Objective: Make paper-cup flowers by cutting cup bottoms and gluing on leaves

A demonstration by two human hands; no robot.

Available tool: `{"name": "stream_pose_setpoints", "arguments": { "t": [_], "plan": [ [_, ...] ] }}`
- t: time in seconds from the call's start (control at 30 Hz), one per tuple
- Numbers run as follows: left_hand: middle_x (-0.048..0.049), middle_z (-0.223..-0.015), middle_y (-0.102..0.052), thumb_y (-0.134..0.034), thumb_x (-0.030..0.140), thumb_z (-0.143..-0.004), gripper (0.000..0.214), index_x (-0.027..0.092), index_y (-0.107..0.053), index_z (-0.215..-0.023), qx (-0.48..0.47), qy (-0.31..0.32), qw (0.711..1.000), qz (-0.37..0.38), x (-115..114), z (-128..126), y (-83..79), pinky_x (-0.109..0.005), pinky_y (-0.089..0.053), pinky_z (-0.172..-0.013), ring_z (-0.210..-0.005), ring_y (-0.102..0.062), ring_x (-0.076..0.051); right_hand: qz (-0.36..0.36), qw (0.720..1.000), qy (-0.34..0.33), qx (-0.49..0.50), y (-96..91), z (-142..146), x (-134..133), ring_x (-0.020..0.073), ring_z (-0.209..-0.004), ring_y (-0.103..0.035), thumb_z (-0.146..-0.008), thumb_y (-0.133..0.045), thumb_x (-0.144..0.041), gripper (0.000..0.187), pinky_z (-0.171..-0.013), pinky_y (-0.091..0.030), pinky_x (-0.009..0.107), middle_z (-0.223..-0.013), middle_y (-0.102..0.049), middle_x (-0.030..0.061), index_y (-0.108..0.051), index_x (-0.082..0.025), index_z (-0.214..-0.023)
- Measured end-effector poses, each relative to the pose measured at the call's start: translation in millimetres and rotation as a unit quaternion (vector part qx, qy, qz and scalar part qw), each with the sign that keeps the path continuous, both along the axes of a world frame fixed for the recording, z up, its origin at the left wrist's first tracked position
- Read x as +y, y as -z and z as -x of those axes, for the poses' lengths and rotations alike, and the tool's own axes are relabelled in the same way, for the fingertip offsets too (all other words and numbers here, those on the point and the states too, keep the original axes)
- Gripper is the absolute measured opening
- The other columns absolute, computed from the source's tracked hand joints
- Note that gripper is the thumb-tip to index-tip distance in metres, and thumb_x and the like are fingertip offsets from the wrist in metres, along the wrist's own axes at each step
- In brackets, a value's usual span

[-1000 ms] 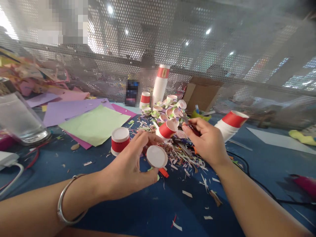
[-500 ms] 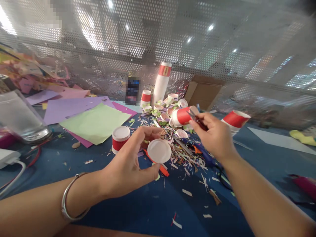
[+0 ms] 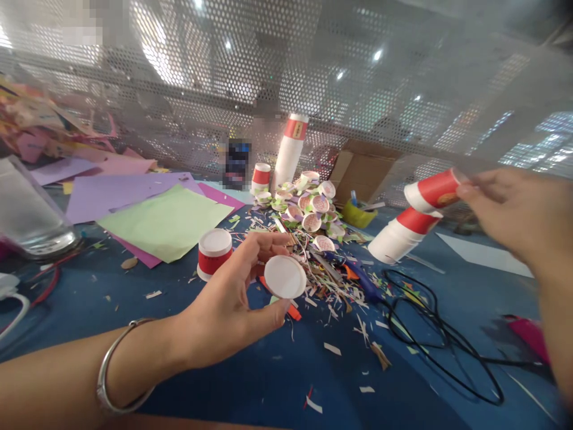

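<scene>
My left hand (image 3: 244,298) pinches a cut-off paper cup bottom (image 3: 285,278), a shallow white disc, between thumb and fingers, raised over the table. At the right, my right hand (image 3: 514,203) grips a red and white paper cup (image 3: 432,191) by its red end. That cup is tilted and lies against or just above a leaning stack of paper cups (image 3: 398,236); contact is hard to make out. Left of my left hand stands a shortened red cup (image 3: 215,254) with its white base up. Whether scissors are still inside my right hand is hidden.
Beyond my hands are a heap of cut cup bottoms (image 3: 312,222), paper scraps (image 3: 329,283) and a tall cup stack (image 3: 289,152). A blue glue gun (image 3: 367,286) trails a black cable (image 3: 441,334). Coloured paper (image 3: 168,224) and a water glass (image 3: 38,209) sit at left.
My right hand has moved right, carrying the paper cup from the heap to the leaning stack. The scissors seen in it earlier no longer show. My left hand keeps its hold.
</scene>
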State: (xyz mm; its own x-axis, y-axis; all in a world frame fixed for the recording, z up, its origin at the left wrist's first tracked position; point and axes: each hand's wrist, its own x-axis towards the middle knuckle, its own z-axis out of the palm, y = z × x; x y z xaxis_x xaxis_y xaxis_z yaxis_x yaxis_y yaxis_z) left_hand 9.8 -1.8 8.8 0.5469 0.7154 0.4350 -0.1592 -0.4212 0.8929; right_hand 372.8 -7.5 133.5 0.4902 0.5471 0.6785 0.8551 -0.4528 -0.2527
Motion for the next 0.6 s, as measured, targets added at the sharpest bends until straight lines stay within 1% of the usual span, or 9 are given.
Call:
{"name": "stream_pose_setpoints", "arguments": {
  "t": [0.07, 0.13, 0.2, 0.23, 0.3, 0.33, 0.4, 0.5, 0.6],
  "plan": [
    [-0.0095, -0.124, -0.059, -0.070, 0.010, -0.083, 0.058, 0.025, -0.046, -0.134, 0.005, -0.001, 1.000, -0.004, 1.3, -0.8, 1.8, -0.039, -0.050, -0.101, -0.118, -0.060, -0.022, 0.029, 0.999, 0.015, -0.009, -0.1, -10.2, 1.9, 0.0180, -0.068, -0.066, -0.088, -0.080, -0.026, 0.020, -0.059, -0.039, 0.038, -0.086, -0.081, 0.0165, -0.083, -0.013, -0.102],
    [-0.0095, -0.126, -0.058, -0.070, 0.010, -0.083, 0.057, 0.025, -0.047, -0.133, 0.011, -0.004, 1.000, -0.008, 2.7, -1.7, 3.2, -0.038, -0.051, -0.099, -0.119, -0.059, -0.023, 0.040, 0.999, 0.019, -0.017, 1.5, -22.3, 3.9, 0.0196, -0.072, -0.068, -0.087, -0.081, -0.034, 0.024, -0.060, -0.039, 0.038, -0.084, -0.081, 0.0171, -0.083, -0.013, -0.099],
    [-0.0093, -0.127, -0.058, -0.070, 0.011, -0.084, 0.056, 0.025, -0.047, -0.133, 0.016, -0.007, 1.000, -0.008, 3.9, -2.2, 3.9, -0.037, -0.052, -0.097, -0.119, -0.059, -0.023, 0.022, 1.000, -0.003, -0.016, 3.1, -34.8, 5.5, 0.0209, -0.076, -0.070, -0.087, -0.076, -0.052, 0.043, -0.060, -0.039, 0.039, -0.085, -0.080, 0.0182, -0.082, -0.013, -0.104],
    [-0.0090, -0.126, -0.058, -0.070, 0.011, -0.084, 0.056, 0.025, -0.047, -0.133, 0.019, -0.009, 1.000, -0.007, 4.3, -2.2, 4.0, -0.037, -0.052, -0.096, -0.118, -0.059, -0.022, -0.004, 1.000, -0.004, -0.027, 3.5, -40.4, 6.2, 0.0208, -0.076, -0.070, -0.085, -0.073, -0.061, 0.053, -0.061, -0.039, 0.040, -0.084, -0.080, 0.0188, -0.082, -0.012, -0.104],
    [-0.0085, -0.124, -0.058, -0.070, 0.012, -0.084, 0.056, 0.025, -0.047, -0.134, 0.023, -0.011, 1.000, -0.005, 4.8, -1.9, 3.5, -0.036, -0.053, -0.096, -0.116, -0.060, -0.022, -0.022, 0.999, -0.003, -0.038, 3.1, -48.2, 7.6, 0.0204, -0.078, -0.070, -0.083, -0.069, -0.069, 0.062, -0.060, -0.037, 0.040, -0.083, -0.079, 0.0190, -0.082, -0.011, -0.103],
    [-0.0084, -0.123, -0.058, -0.070, 0.013, -0.084, 0.057, 0.025, -0.047, -0.134, 0.026, -0.013, 1.000, -0.003, 4.8, -1.6, 3.2, -0.036, -0.053, -0.094, -0.116, -0.060, -0.022, -0.018, 0.999, 0.006, -0.042, 2.3, -49.9, 8.5, 0.0206, -0.078, -0.070, -0.083, -0.069, -0.068, 0.061, -0.060, -0.036, 0.040, -0.083, -0.079, 0.0185, -0.082, -0.012, -0.102],
    [-0.0090, -0.122, -0.058, -0.071, 0.013, -0.083, 0.056, 0.025, -0.048, -0.133, 0.031, -0.014, 0.999, 0.003, 4.8, -1.0, 2.4, -0.036, -0.054, -0.092, -0.115, -0.060, -0.023, 0.027, 0.999, 0.024, -0.029, 0.4, -48.7, 10.9, 0.0214, -0.078, -0.069, -0.083, -0.076, -0.058, 0.048, -0.060, -0.035, 0.040, -0.082, -0.079, 0.0168, -0.082, -0.014, -0.101],
    [-0.0106, -0.126, -0.058, -0.072, 0.012, -0.080, 0.059, 0.024, -0.049, -0.132, 0.037, -0.013, 0.999, -0.001, 4.9, -0.5, 2.1, -0.040, -0.053, -0.098, -0.118, -0.059, -0.025, 0.123, 0.991, 0.042, 0.012, -1.2, -40.2, 15.5, 0.0224, -0.076, -0.069, -0.081, -0.086, -0.032, 0.024, -0.060, -0.032, 0.041, -0.086, -0.081, 0.0165, -0.084, -0.015, -0.098],
    [-0.0116, -0.130, -0.057, -0.072, 0.011, -0.078, 0.057, 0.024, -0.050, -0.128, 0.040, -0.012, 0.999, -0.006, 5.5, -0.8, 2.9, -0.044, -0.050, -0.104, -0.121, -0.059, -0.026, 0.155, 0.987, 0.045, 0.014, 1.4, -30.7, 18.1, 0.0220, -0.073, -0.068, -0.079, -0.086, -0.018, 0.020, -0.061, -0.033, 0.041, -0.093, -0.081, 0.0210, -0.085, -0.010, -0.098]
  ]
}}
